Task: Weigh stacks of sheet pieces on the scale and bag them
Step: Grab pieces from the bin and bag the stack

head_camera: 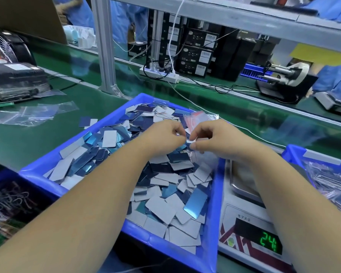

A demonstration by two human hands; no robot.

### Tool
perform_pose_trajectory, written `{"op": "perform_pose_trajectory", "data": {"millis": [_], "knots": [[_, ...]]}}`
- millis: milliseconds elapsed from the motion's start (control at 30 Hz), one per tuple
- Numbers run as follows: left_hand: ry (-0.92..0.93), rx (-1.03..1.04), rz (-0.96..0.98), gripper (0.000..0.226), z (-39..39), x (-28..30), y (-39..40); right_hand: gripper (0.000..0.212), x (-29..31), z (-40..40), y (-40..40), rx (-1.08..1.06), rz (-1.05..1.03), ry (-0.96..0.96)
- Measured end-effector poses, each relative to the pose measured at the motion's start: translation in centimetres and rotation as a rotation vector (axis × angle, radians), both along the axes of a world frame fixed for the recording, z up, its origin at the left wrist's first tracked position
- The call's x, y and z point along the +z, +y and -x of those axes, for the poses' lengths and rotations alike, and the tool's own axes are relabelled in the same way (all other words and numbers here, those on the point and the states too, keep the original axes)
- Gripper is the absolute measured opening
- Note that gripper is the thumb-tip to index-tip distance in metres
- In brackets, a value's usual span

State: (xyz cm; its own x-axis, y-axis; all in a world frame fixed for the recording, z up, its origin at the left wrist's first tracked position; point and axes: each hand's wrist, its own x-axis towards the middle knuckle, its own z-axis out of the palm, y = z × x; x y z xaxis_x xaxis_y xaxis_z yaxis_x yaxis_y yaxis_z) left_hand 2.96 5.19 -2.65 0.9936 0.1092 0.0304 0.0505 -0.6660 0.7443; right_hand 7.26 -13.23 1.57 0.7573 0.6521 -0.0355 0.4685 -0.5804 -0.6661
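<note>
scale [242, 196] partly behind right forearm

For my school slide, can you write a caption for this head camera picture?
Two hands pinch a small stack of sheet pieces above a blue tray, beside a scale.

Glossy blue plastic tray [37, 170] holds sheet pieces [161, 209], some mirror-shiny blue, some matt grey; scale [242, 186] pan brushed metal.

Two bare forearms enter from the bottom edge, no sleeves showing anywhere behind either wrist. Left hand [161, 138] ungloved, no ring, no watch or band at the wrist. Right hand [215, 139] ungloved too, wrist plain. Nails short and unpainted where visible.
</note>
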Motion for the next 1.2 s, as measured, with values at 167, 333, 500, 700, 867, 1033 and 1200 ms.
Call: {"op": "perform_pose_trajectory", "data": {"millis": [167, 333, 500, 700, 867, 1033, 1200], "knots": [[0.233, -0.299, -0.307, 0.033, 0.4, -0.5, -0.5, 0.018, 0.4, 0.8, -0.2, 0.118, 0.098, 0.246], [0.222, -0.296, -0.409, 0.042, 0.3, -0.5, -0.7, 0.017, 0.3, 0.5, -1.0, 0.12, 0.183, 0.15], [0.18, -0.211, -0.364, 0.021, 0.5, -0.2, -0.6, 0.051, -0.9, 0.2, -0.8, 0.095, 0.631, -0.287], [0.162, -0.126, -0.323, 0.021, 0.7, 0.1, -0.3, 0.029, -1.4, 0.0, -0.3, 0.101, 0.669, -0.307], [0.084, -0.068, -0.142, 0.016, 0.6, 0.4, -0.2, 0.013, -0.3, -0.8, -0.3, 0.013, 0.539, -0.357], [0.103, -0.058, 0.001, 0.017, 0.6, 0.7, -0.2, 0.013, 1.1, -1.8, -0.8, -0.158, 0.341, -0.394], [0.168, -0.113, 0.07, 0.014, 0.6, 1.0, -0.1, 0.016, 0.6, -3.0, -0.2, -0.334, 0.253, -0.523]]}}
